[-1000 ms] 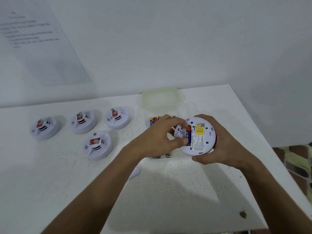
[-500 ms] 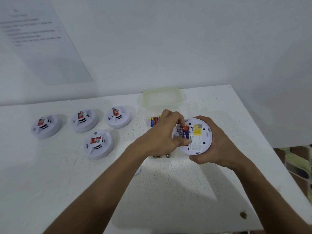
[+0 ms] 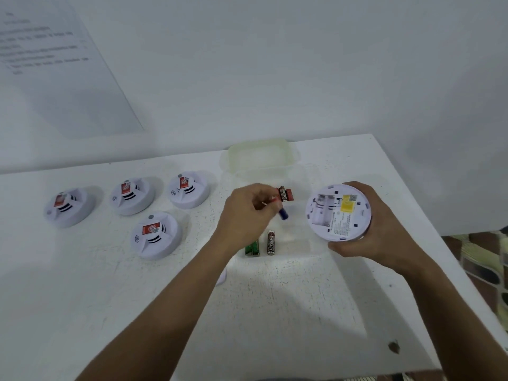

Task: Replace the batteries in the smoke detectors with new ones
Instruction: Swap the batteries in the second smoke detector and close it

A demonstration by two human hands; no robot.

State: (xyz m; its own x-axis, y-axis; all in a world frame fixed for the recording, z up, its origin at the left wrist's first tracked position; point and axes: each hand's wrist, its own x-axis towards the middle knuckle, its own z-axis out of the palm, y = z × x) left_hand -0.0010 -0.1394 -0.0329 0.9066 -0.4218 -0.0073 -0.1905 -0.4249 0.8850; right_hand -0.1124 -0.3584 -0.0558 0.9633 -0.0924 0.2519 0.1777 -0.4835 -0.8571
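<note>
The right hand grasps a white smoke detector by its rim, above the worktop, with the back side turned up; the battery compartment is open and has no cells in it. The left hand has curled fingers that pinch a blue battery, its end pointing out over a clear plastic container. Inside the container lie a black-red battery and green batteries, and more stand at the far wall. Four other detectors rest on the worktop at the left.
</note>
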